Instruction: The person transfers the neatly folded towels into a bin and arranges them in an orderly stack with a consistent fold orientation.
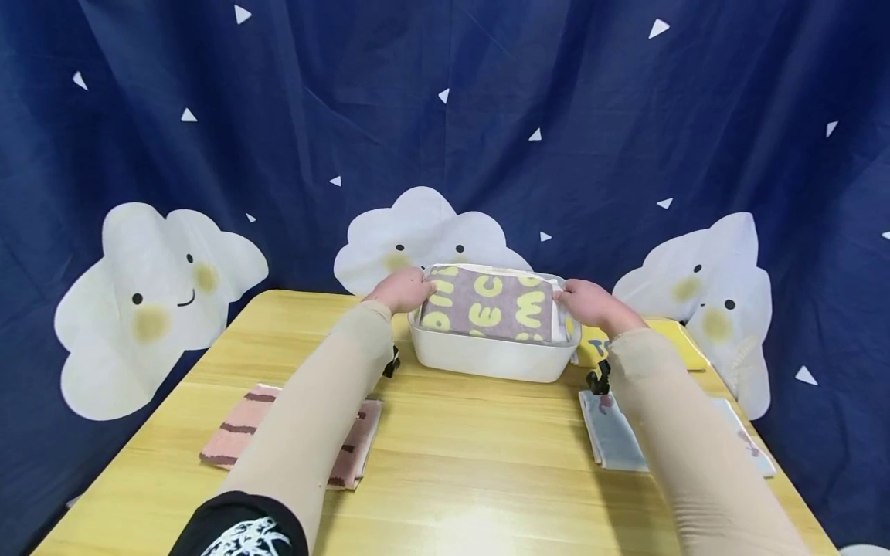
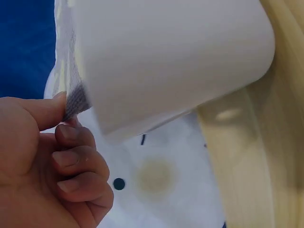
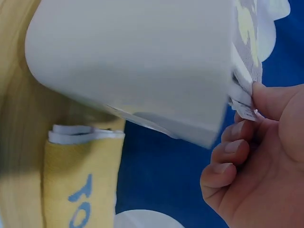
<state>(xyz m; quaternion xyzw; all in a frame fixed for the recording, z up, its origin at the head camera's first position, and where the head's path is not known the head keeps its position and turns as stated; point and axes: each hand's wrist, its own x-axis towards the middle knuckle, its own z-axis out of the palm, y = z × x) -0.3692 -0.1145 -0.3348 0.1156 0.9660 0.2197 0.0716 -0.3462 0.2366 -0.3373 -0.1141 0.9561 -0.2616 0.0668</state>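
Bearing large yellow letters (image 1: pixel 488 286) on the greyish-purple towel (image 1: pixel 507 303), just off centre toward four o'clock in the head view: one readable as C, others hard to settle. Spelling blue TO (image 3: pixel 81 188), turned sideways, on the folded yellow towel (image 3: pixel 81 166), between seven and eight o'clock in the right wrist view. Carrying illegibly small print on a white tag (image 3: pixel 245 112), at three o'clock there.

Behind the surface (image 1: pixel 480 440), which has pale wooden grain, hangs a folded dark blue curtain (image 1: pixel 375 85), reaching also along both its sides. The curtain carries white clouds (image 1: pixel 424 220) and small triangles (image 1: pixel 535 134). Light shines on the surface's near part.
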